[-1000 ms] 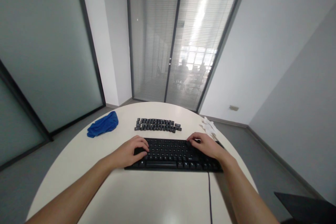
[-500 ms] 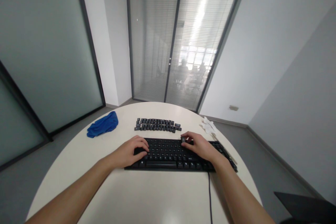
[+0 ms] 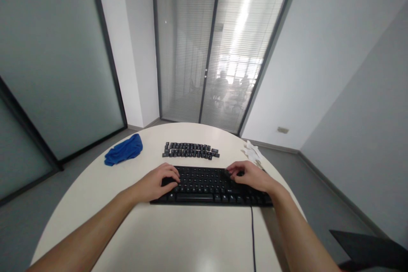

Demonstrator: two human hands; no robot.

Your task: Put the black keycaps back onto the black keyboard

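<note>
A black keyboard [image 3: 197, 197] lies across the table, its cable running toward the near edge. My left hand [image 3: 159, 182] rests over its left end, fingers bent onto the keys and thumb lower down, holding that end. Above the right part, my right hand [image 3: 247, 174] pinches a small black keycap [image 3: 227, 173] between thumb and fingers; it blends with the dark board behind. Part of the board's right end is hidden under this hand and wrist. Beyond the board, loose black keycaps [image 3: 191, 153] sit in rows.
A crumpled blue cloth [image 3: 124, 149] lies at the left of the round white table [image 3: 178, 238]. White crumpled tissue [image 3: 253, 152] is at the back right, with a thin stick-like item partly behind my right hand. A dark object [image 3: 366, 248] stands at the lower right.
My right hand has moved a little to the right along the keyboard, with the keycap in its fingers. My left hand stays on the left end.
</note>
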